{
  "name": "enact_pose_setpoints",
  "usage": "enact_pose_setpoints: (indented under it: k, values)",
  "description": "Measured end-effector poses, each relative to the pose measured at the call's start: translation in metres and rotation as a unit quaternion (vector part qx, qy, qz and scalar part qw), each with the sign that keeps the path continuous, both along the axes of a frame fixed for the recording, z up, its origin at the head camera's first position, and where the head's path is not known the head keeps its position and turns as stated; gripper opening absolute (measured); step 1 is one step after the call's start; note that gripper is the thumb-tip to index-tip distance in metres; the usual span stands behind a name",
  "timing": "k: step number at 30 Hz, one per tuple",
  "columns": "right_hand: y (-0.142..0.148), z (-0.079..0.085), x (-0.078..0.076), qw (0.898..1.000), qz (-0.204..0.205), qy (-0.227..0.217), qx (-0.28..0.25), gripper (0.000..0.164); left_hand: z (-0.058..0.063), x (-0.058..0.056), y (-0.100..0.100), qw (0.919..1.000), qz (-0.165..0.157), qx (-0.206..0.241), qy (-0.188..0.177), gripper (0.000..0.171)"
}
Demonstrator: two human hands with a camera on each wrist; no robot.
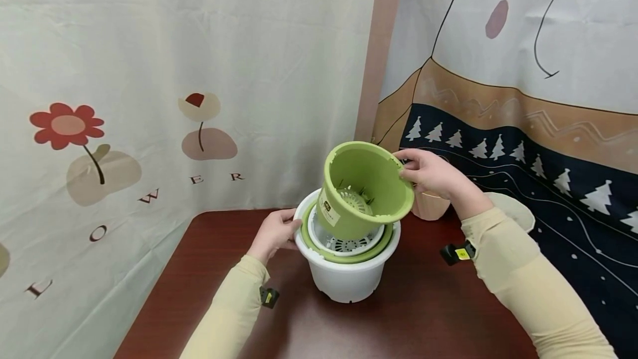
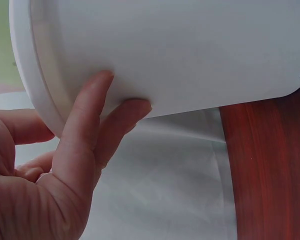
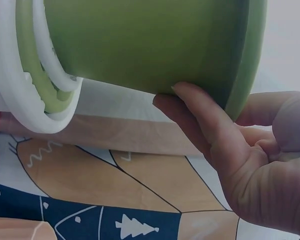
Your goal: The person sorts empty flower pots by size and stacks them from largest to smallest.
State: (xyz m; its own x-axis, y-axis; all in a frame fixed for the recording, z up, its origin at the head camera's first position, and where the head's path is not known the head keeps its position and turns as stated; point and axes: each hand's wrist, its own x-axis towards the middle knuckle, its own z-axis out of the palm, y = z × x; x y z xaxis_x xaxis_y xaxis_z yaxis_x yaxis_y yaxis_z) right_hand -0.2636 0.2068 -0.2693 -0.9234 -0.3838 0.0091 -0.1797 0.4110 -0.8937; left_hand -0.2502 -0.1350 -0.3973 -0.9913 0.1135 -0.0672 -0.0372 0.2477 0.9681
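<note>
In the head view, a large white flowerpot (image 1: 344,277) stands upright on the table, with a green pot (image 1: 349,259) and a smaller white pot (image 1: 371,246) nested inside it. My left hand (image 1: 277,232) grips the large pot's rim at its left side, fingers against the outer wall in the left wrist view. A smaller green flowerpot (image 1: 368,170) with a label is tilted over the nest, its lower end overlapping the small white pot. My right hand (image 1: 428,173) pinches its rim at the right, fingers (image 3: 200,107) along its outside. Slots show in its bottom.
Beyond the right hand, a peach-coloured pot (image 1: 430,206) stands at the table's back right, partly hidden. A cream round item (image 1: 513,212) lies behind the right forearm. The dark red table (image 1: 219,270) backs onto printed curtains (image 1: 279,71).
</note>
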Motion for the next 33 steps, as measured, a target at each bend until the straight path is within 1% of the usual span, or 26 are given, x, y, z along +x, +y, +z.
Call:
enact_pose_setpoints:
  k: [6,14,18,26,27,29,33]
  values:
    - [-0.009,-0.003,-0.001,0.999,0.004,0.0,0.032,0.046,0.0,0.0,-0.001,1.0,0.002,0.0,-0.004,0.037]
    - [-0.017,-0.009,-0.005,0.997,0.017,0.016,0.068,0.044,0.0,0.0,-0.001,1.0,-0.003,-0.001,-0.005,0.038]
    - [-0.02,-0.011,-0.006,0.996,0.02,0.017,0.08,0.044,0.0,0.001,-0.001,1.0,-0.003,0.003,-0.006,0.038]
    - [-0.027,-0.012,-0.006,0.995,0.011,0.01,0.095,0.043,0.001,0.0,-0.001,1.0,-0.006,0.006,-0.003,0.039]
    - [-0.027,-0.013,-0.006,0.995,0.011,0.009,0.097,0.043,0.002,0.0,-0.001,1.0,-0.006,0.005,-0.002,0.039]
    - [-0.029,-0.014,-0.006,0.994,0.01,0.012,0.104,0.043,0.009,0.006,0.001,0.9999,-0.01,0.003,0.0,0.039]
    - [-0.032,-0.016,-0.007,0.992,0.007,0.025,0.125,0.042,0.01,0.006,0.001,0.9999,-0.012,-0.003,0.001,0.039]
